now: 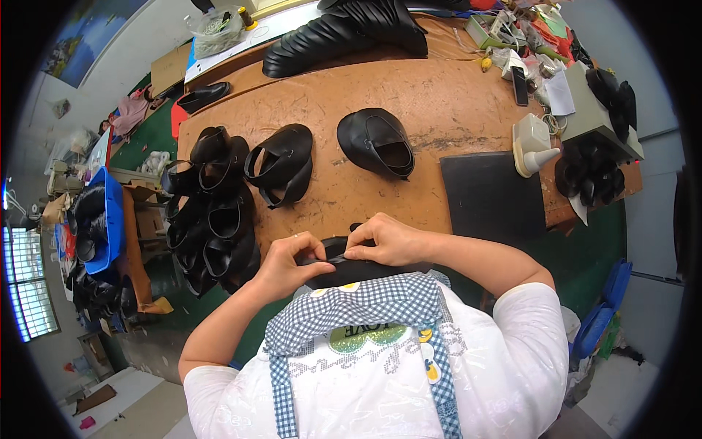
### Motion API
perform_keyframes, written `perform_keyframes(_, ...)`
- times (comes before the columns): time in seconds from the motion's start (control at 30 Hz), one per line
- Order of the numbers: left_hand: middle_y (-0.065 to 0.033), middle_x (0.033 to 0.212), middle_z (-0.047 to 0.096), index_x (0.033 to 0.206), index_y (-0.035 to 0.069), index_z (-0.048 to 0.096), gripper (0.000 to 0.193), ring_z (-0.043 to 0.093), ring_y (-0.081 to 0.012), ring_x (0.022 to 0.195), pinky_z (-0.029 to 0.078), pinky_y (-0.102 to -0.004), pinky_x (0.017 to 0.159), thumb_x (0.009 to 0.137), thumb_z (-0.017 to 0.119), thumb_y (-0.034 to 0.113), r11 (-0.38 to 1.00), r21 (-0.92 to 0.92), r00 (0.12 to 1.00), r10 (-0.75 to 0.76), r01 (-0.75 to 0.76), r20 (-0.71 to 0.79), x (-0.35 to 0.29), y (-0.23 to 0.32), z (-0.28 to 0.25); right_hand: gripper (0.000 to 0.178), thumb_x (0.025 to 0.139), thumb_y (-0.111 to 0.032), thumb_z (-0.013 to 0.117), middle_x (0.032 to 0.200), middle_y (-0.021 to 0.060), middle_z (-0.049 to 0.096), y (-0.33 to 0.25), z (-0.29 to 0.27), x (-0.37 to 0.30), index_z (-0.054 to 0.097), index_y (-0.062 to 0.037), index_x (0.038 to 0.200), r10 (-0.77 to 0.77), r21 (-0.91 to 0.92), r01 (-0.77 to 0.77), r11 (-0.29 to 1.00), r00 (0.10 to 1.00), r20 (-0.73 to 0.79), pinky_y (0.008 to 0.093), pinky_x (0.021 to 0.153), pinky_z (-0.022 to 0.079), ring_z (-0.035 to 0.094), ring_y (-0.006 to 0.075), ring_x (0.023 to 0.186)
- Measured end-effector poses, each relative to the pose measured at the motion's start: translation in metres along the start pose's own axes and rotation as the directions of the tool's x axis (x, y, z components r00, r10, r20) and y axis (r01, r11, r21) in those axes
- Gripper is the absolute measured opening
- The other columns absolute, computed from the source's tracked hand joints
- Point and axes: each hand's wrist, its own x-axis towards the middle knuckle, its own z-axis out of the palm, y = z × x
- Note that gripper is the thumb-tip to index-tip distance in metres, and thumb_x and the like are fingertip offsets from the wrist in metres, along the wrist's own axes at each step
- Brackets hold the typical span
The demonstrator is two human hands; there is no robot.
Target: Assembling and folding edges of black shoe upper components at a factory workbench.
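Note:
Close to my body, at the table's near edge, I hold a black leather shoe upper point(362, 271). My left hand point(285, 267) pinches its edge between thumb and fingers. Right beside it, my right hand point(387, 241) grips the same edge with bent fingers, the two hands almost touching. Much of the upper is hidden under the hands and against my checked apron. Ahead on the brown table lies one stitched black shoe upper point(358, 139), with another upper point(301, 143) to its left.
A heap of black uppers point(219, 219) covers the table's left side; a long stack of black leather pieces point(314, 44) lies at the back. To the right are a black mat point(490, 194), a white glue bottle point(537, 159), a phone point(520, 86) and more black pieces point(589, 172).

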Motion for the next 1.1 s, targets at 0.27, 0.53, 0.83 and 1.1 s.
perform_keyframes(0.27, -0.0047, 0.075, 0.059, 0.082, 0.002, 0.058, 0.021, 0.057, -0.0134, 0.067, 0.046, -0.0281, 0.060, 0.077, 0.078, 0.007, 0.993, 0.023, 0.993, 0.114, -0.113, -0.036, 0.014, 0.021, -0.006, 0.023, 0.090, -0.020, 0.063, 0.072, 0.0109, 0.067, -0.036, -0.028, 0.022, 0.070, 0.0020, 0.093, 0.085, -0.022, -0.082, 0.996, 0.982, 0.171, 0.0312, 0.057, 0.049, 0.062, 0.0157, 0.061)
perform_keyframes(0.53, -0.0116, 0.075, 0.057, 0.082, 0.002, 0.058, 0.020, 0.060, -0.0290, 0.069, 0.047, -0.0352, 0.062, 0.074, 0.075, 0.003, 0.868, 0.270, 0.903, 0.430, -0.417, 0.010, 0.025, 0.015, 0.015, 0.025, 0.092, -0.022, 0.063, 0.070, 0.0015, 0.062, -0.001, -0.029, 0.018, 0.070, 0.0029, 0.091, 0.218, 0.167, -0.284, 0.944, 0.919, 0.327, 0.0233, 0.048, 0.048, 0.055, 0.0079, 0.057)
perform_keyframes(0.83, -0.0037, 0.076, 0.062, 0.087, 0.000, 0.059, 0.017, 0.056, -0.0077, 0.072, 0.047, -0.0243, 0.065, 0.082, 0.074, 0.008, 0.989, -0.147, 0.965, 0.025, 0.014, 0.261, 0.035, 0.020, -0.012, 0.025, 0.093, -0.021, 0.063, 0.073, 0.0017, 0.064, -0.006, -0.055, 0.002, 0.070, 0.0029, 0.095, 0.175, 0.253, -0.264, 0.931, 0.929, 0.326, 0.0221, 0.050, 0.048, 0.056, 0.0076, 0.058)
perform_keyframes(1.1, -0.0121, 0.081, 0.061, 0.091, 0.000, 0.055, 0.018, 0.061, -0.0215, 0.073, 0.047, -0.0321, 0.064, 0.085, 0.070, 0.007, 0.981, -0.174, 0.951, -0.024, 0.081, 0.309, 0.032, 0.029, -0.013, 0.026, 0.093, -0.021, 0.063, 0.075, 0.0025, 0.065, -0.022, -0.051, -0.004, 0.070, 0.0027, 0.098, 0.129, 0.291, -0.202, 0.935, 0.960, 0.250, 0.0224, 0.050, 0.049, 0.059, 0.0084, 0.059)
